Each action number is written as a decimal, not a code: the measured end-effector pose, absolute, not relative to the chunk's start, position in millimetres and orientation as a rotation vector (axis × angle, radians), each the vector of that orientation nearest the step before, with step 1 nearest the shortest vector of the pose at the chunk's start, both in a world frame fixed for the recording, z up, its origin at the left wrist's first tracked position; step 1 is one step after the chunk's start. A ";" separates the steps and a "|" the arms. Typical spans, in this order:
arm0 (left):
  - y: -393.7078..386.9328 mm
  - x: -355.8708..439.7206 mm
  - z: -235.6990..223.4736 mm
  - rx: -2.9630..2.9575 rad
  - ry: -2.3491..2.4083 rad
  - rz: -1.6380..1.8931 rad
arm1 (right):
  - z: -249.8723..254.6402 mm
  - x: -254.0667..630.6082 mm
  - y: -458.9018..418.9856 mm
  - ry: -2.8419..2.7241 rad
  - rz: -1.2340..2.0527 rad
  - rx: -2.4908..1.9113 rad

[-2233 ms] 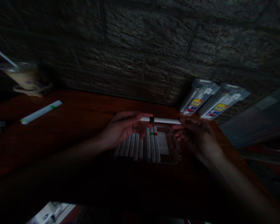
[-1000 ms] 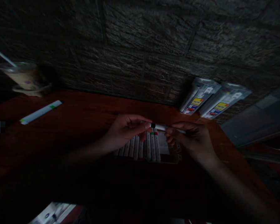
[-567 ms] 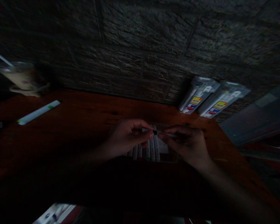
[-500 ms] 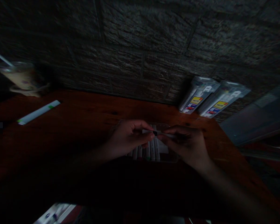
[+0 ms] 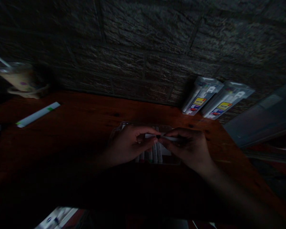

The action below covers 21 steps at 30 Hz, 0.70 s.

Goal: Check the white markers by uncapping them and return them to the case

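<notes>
A slim white marker point(image 5: 173, 138) lies crosswise between my hands, over a clear plastic case. My left hand point(image 5: 131, 141) is closed, with thumb and forefinger pinching its left end, where a white part meets a short black section. My right hand point(image 5: 193, 144) is closed around the marker's right part. The fingertips of both hands nearly meet at the black section. In the clear case point(image 5: 177, 162) below, several white markers point(image 5: 155, 154) lie side by side, some with red or green at the near ends. My left hand hides part of the case.
Two clear marker boxes point(image 5: 195, 98) with yellow labels stand against the stone wall point(image 5: 124, 57). At the left are a drink cup with a straw point(image 5: 20, 78) and a long white strip with green marks point(image 5: 38, 114). The wooden table's point(image 5: 90, 108) right edge slopes away.
My left hand has shifted slightly over the case, and both hands still hold the marker at the same place. The whole view has moved a little.
</notes>
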<state>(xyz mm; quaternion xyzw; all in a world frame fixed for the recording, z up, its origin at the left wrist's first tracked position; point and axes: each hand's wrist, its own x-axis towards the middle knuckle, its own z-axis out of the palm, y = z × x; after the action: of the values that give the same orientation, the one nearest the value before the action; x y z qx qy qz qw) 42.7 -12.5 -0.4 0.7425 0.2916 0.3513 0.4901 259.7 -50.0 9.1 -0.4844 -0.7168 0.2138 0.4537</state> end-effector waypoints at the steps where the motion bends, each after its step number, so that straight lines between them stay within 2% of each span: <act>1: -12.5 42.7 0.5 1.809 0.703 0.853 | 9.5 259.2 -50.0 -1.751 0.569 -1.193; 6: -10.2 42.0 0.8 1.809 0.753 0.867 | 12.4 257.2 -48.0 -1.679 0.760 -1.162; 21: 3.5 39.5 8.8 1.652 0.770 1.007 | 20.6 265.2 -43.5 -1.496 0.974 -1.151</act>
<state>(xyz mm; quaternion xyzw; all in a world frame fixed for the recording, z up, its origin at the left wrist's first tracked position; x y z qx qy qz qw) 39.5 3.5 8.8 0.6845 0.3190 0.4174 0.5054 265.2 -43.5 20.6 -0.4733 -0.6152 0.4004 0.4871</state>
